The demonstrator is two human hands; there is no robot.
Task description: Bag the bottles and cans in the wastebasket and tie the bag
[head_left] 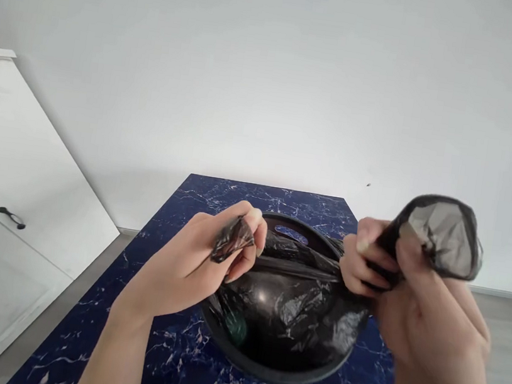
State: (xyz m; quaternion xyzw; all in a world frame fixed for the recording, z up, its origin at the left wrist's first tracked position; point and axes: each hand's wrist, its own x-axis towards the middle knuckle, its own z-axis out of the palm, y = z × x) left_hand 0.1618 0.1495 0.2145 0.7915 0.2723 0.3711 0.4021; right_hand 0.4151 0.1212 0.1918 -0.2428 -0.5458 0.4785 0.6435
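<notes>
A thin black plastic bag (302, 303) sits inside a round black bin (275, 374), its upper part pulled up between my hands. My left hand (201, 257) is closed around a gathered end of the bag, and a crumpled tip sticks out above the fist. On the right, my right hand (413, 297) grips another bunched part, with a puffed, see-through loop standing up past the thumb. The bin's far rim shows an oval handle hole. Something greenish shows faintly through the bag at the left; I cannot make it out.
The bin stands on a dark blue marble-patterned table (185, 360). A white cabinet (18, 152) with a black handle (11, 217) stands at the left. Behind the table rises a pale wall (272, 80); grey floor (509, 355) shows at the right.
</notes>
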